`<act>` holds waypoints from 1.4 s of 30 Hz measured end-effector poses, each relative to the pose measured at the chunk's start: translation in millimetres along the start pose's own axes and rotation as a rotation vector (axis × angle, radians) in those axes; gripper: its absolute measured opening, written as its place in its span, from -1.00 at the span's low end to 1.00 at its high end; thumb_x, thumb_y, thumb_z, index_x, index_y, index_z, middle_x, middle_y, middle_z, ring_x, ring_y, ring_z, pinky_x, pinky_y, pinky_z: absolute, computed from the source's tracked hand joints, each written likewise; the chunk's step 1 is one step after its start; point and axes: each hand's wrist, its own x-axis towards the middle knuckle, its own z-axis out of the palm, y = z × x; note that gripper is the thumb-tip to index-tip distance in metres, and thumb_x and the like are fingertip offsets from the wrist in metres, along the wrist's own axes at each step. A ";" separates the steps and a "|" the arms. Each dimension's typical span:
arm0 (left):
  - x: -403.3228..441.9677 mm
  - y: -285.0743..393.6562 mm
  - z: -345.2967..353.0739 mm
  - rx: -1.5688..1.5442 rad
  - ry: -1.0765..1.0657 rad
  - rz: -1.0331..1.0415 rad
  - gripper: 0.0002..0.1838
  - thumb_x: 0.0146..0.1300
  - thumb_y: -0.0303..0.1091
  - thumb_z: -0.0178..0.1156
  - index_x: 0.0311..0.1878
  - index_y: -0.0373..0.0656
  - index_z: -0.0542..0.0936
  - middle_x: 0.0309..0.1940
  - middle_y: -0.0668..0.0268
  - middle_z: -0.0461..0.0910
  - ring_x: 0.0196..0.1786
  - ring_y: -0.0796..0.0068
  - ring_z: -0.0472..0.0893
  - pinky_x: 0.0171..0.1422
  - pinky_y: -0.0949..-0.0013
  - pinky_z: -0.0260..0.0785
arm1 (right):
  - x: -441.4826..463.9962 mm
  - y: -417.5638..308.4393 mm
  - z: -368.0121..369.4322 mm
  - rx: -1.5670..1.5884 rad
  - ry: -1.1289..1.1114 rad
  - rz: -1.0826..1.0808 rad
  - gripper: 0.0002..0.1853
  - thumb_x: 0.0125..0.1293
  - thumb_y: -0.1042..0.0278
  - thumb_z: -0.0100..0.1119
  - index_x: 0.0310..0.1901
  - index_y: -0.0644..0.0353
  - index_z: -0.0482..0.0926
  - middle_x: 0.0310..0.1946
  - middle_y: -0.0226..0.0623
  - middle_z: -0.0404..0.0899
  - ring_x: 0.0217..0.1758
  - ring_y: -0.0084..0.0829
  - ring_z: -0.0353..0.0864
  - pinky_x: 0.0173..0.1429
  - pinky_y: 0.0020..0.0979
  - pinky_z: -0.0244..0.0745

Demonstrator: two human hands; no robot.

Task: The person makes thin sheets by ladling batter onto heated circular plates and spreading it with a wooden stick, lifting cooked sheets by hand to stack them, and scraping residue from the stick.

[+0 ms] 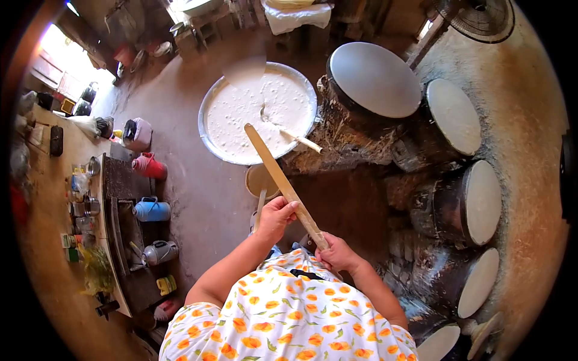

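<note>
A long flat wooden stick (274, 165) slants up and left in front of my body. My right hand (340, 253) is wrapped round its lower end. Farther up, my left hand (277, 218) closes on the stick with thumb and fingers. The stick's rounded tip lies over the near part of a wide basin (203, 139) of white, bubbly batter (235, 120). A ladle (307, 142) rests in the batter, its pale handle over the basin's right rim. Just below stands a smaller bucket (256, 180) with another stick (260, 207) upright in it, beside my left hand.
A large round pale-topped pan (376, 78) sits on a mud stove right of the basin. Several round pale-topped drums (483, 201) curve along the right wall. At left, red (149, 166), blue (152, 209) and grey (159, 253) flasks stand beside a cluttered table (114, 240). A fan (478, 15) is at top right.
</note>
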 end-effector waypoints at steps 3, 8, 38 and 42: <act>1.5 3.8 6.9 0.015 -0.051 0.039 -0.88 0.23 -0.31 0.26 -0.30 -0.12 0.57 -0.49 0.43 0.56 -0.48 0.69 0.48 -0.39 0.60 0.30 | -2.7 -1.2 5.5 -0.349 0.182 -0.208 -0.33 0.15 0.65 -0.05 0.35 0.05 0.20 -0.52 -0.39 0.49 -0.60 -0.48 0.47 -0.50 -0.44 0.42; 1.3 16.7 25.3 -0.032 -0.186 0.075 -0.77 0.28 -0.35 0.18 -0.04 -0.19 0.52 -0.27 0.30 0.62 -0.29 0.57 0.58 -0.19 0.49 0.44 | -17.4 -3.6 0.1 -0.951 0.566 -0.643 -0.25 0.03 0.63 0.07 0.34 -0.01 0.26 -0.28 -0.24 0.54 -0.32 -0.18 0.54 -0.23 -0.31 0.50; 112.3 -0.4 152.8 0.248 -0.656 -0.326 -0.76 0.19 -0.43 0.21 -0.08 -0.27 0.57 -0.62 0.46 0.38 -0.67 0.73 0.24 -0.66 0.62 0.00 | -60.3 63.7 -53.1 -0.198 1.497 -0.412 -0.56 0.24 0.58 0.00 0.18 0.13 0.45 -0.49 -0.32 0.55 -0.54 -0.58 0.48 -0.35 -0.50 0.46; 115.3 -15.6 180.9 0.395 -0.727 -0.235 -0.79 0.20 -0.43 0.20 -0.10 -0.25 0.56 -0.62 0.45 0.38 -0.66 0.72 0.29 -0.62 0.62 0.08 | -72.2 97.8 -34.1 -0.021 1.780 -0.241 -0.49 0.10 0.57 0.04 0.15 0.12 0.45 -0.28 -0.10 0.58 -0.26 -0.16 0.58 -0.16 -0.25 0.50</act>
